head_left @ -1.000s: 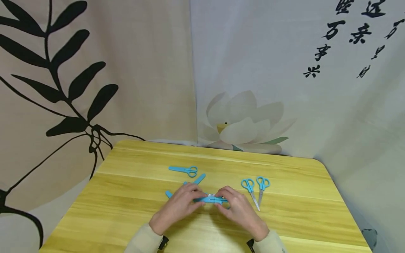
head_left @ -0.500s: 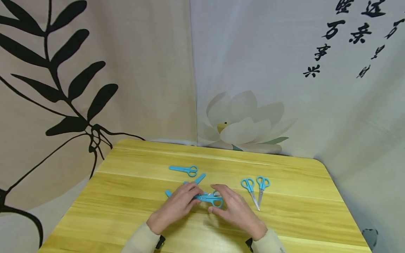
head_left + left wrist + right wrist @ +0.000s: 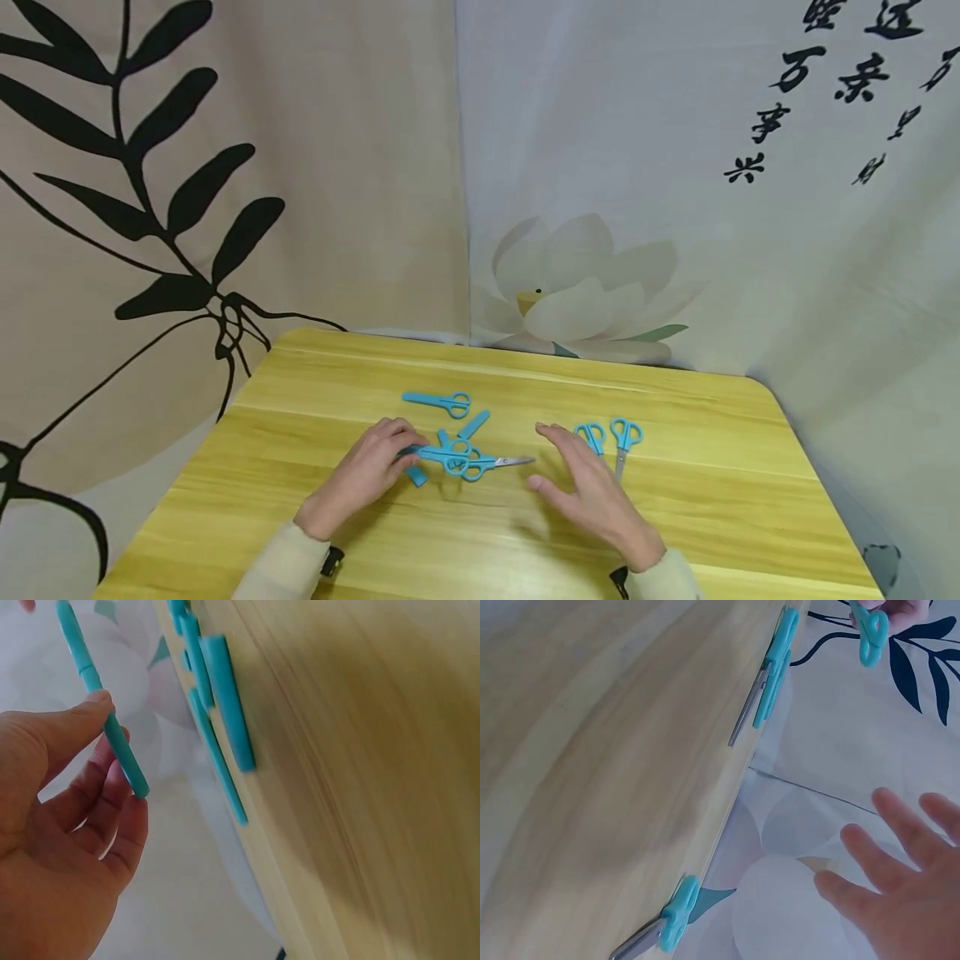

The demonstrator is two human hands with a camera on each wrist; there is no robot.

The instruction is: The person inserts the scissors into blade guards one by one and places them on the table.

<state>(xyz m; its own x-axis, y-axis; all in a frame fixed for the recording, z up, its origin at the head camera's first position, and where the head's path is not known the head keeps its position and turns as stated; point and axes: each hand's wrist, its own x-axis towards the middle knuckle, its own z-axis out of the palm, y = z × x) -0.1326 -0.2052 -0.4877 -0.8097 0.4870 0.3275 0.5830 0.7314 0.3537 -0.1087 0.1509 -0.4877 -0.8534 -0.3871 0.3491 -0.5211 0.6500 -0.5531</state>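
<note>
My left hand point(image 3: 367, 467) pinches blue-handled scissors point(image 3: 452, 457) by their blue blade cover, raised above the table; in the left wrist view the same scissors appear edge-on, between thumb and fingers. Overlapped by them in the head view, another pair with a bare blade point(image 3: 513, 461) lies on the wood, blade pointing right. Loose blue covers point(image 3: 474, 424) lie around it, partly hidden. My right hand point(image 3: 600, 500) is spread over the table and holds nothing. Close by it lie two uncovered scissors point(image 3: 625, 436), one partly hidden behind the fingers.
Farther back on the wooden table point(image 3: 720, 467) lies a covered pair of blue scissors point(image 3: 438, 402). Printed curtains point(image 3: 360, 167) hang close behind the table's far edge.
The right hand has let go of the covered scissors and moved right. The left hand has carried them left, uncovering to view the bare-bladed pair.
</note>
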